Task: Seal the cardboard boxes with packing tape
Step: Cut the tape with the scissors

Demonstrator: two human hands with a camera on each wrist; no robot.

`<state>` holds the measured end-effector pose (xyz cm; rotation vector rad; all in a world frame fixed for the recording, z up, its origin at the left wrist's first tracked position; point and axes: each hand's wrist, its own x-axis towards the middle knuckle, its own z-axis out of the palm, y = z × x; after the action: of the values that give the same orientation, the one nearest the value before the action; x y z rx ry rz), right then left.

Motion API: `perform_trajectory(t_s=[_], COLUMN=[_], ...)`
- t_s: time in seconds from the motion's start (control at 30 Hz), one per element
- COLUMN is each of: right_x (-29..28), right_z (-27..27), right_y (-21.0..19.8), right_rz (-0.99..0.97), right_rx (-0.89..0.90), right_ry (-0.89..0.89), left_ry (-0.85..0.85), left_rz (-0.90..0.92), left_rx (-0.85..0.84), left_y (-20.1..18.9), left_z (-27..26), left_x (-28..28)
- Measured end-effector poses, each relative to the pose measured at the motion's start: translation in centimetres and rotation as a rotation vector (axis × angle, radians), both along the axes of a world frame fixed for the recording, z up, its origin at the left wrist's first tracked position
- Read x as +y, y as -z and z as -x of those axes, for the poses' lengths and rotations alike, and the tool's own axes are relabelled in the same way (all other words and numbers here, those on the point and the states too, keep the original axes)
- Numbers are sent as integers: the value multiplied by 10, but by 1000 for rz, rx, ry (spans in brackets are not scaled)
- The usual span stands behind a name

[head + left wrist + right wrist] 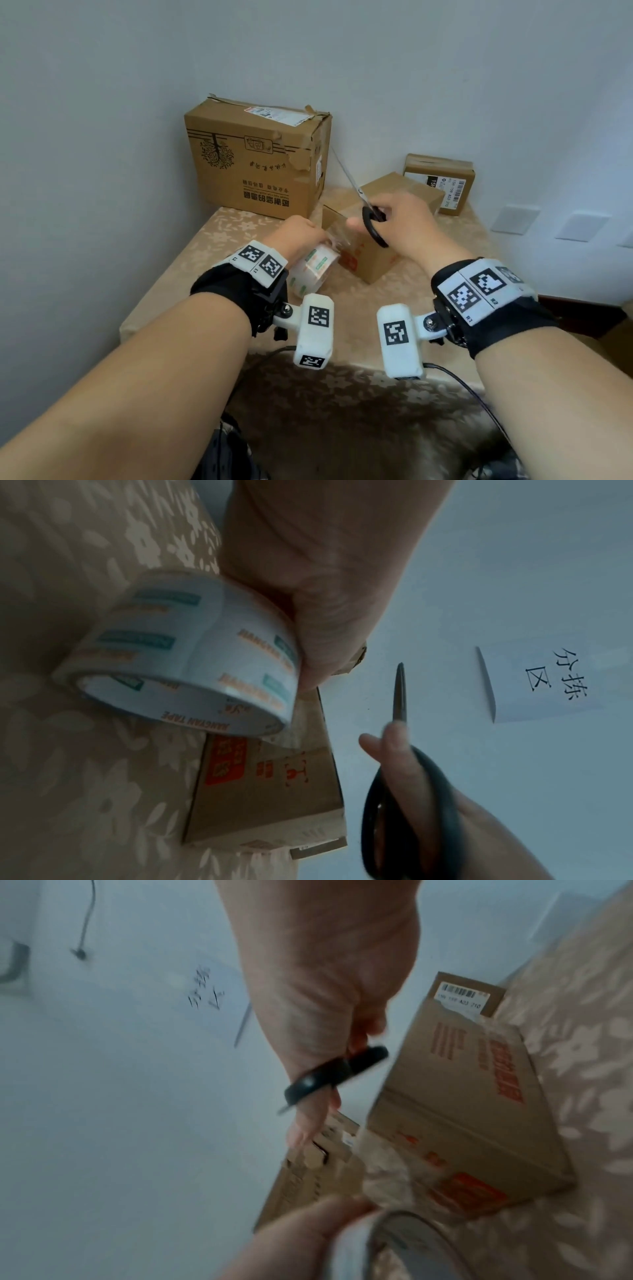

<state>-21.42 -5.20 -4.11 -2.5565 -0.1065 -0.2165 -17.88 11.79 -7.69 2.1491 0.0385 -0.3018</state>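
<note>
The left hand (301, 231) grips a roll of packing tape (313, 270), fingers curled over its outer band, holding it above the bench (205, 240) just in front of the middle cardboard box (380, 219). From the roll a clear strip of tape (301, 718) runs up to that box's near top edge. In the left wrist view the roll shows green and orange print, and the box's near side carries a red label.

The right hand (404, 222) holds black-handled scissors (371, 222), fingers through the loops, blades together and pointing up and away. They hang over the middle box, apart from the strip.

Behind and to the left of the middle box stands a large cardboard box (257, 161) against the wall, its printing upside down and its corner torn. Behind and to the right sits a small box (442, 181) with a barcode label. A floral cloth covers the bench.
</note>
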Motion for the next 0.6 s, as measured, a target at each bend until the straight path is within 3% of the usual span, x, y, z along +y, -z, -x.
perform_trajectory(t_s=[0.07,0.23,0.43,0.6], right_x=[-4,-27,-53,-65], right_z=[16,36,47,46], right_y=[-8,1,4,9], right_rz=[-124,-191,-191,-131], right_rx=[136,473,659,742], right_ry=[-89,-169,-285,-232], left_ry=[23,48,-34,-58], left_rz=[14,-49,-22,-34], left_rx=[27,28,4,40], left_y=[-2,-3,-1,3], left_z=[1,7,-1,-9], left_x=[-3,-11,-11,-6])
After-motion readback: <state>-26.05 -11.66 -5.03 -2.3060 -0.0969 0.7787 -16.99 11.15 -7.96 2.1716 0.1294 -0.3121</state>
